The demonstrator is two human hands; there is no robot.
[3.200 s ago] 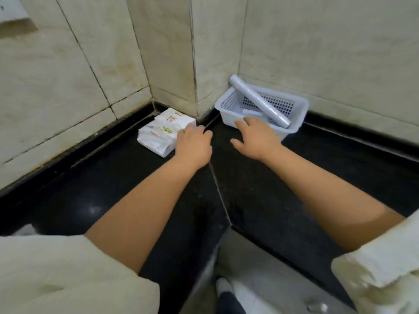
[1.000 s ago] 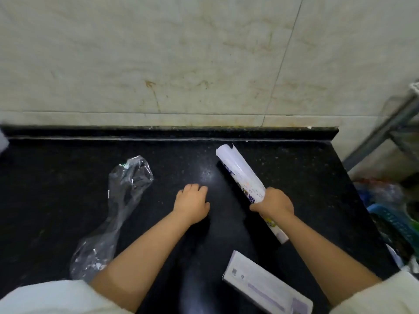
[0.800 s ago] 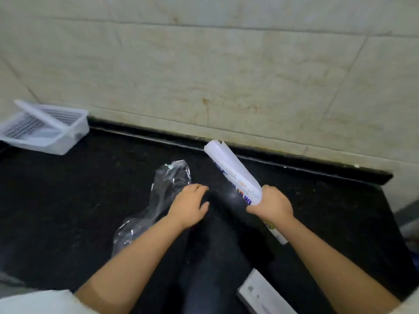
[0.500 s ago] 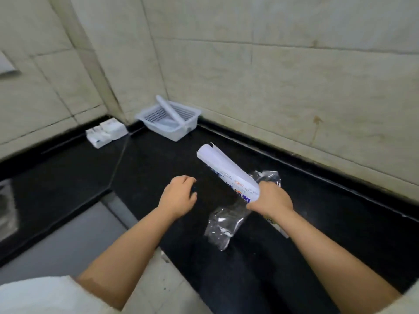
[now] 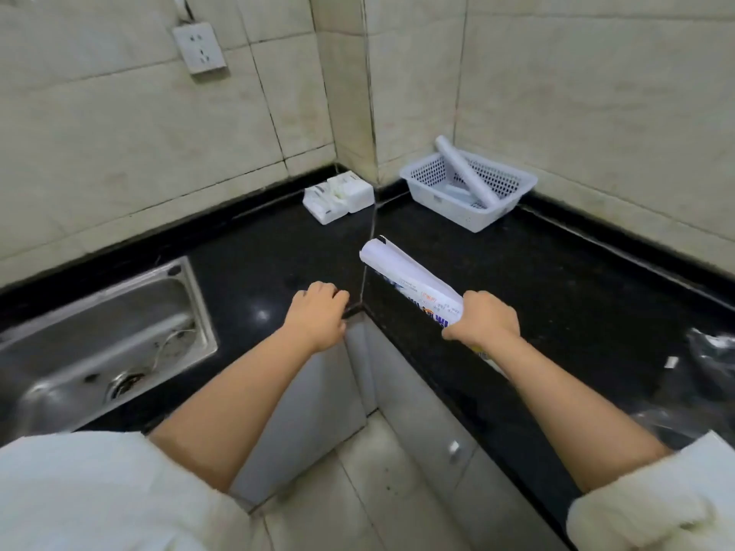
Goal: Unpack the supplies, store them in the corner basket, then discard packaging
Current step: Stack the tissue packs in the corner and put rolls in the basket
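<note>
**Printed roll in our right hand, basket waiting in the far corner**

Our right hand (image 5: 483, 320) is closed around a white roll (image 5: 405, 280) wrapped in printed paper. We see blue letters and small red marks on the wrap near our fingers, but the writing is too blurred to read. The roll tilts up and away, its far end pointing toward the corner. Our left hand (image 5: 318, 316) holds nothing; its fingers curl loosely and rest at the inner edge of the black counter (image 5: 557, 280).

Far right, against the tiled wall, sits the white corner basket (image 5: 469, 210). A plain white roll in the basket (image 5: 467, 173) leans across it, one end sticking up over the rim. Left of the basket, past the wall corner, lie white packets (image 5: 338, 196) with small dark print that we cannot make out.

A steel sink (image 5: 103, 336) fills the near left. A wall socket (image 5: 199, 47) hangs above it. Crumpled clear plastic wrapping (image 5: 708, 375) lies on the counter at the right edge, well apart from the basket. Between our hand and the basket the counter carries nothing.
</note>
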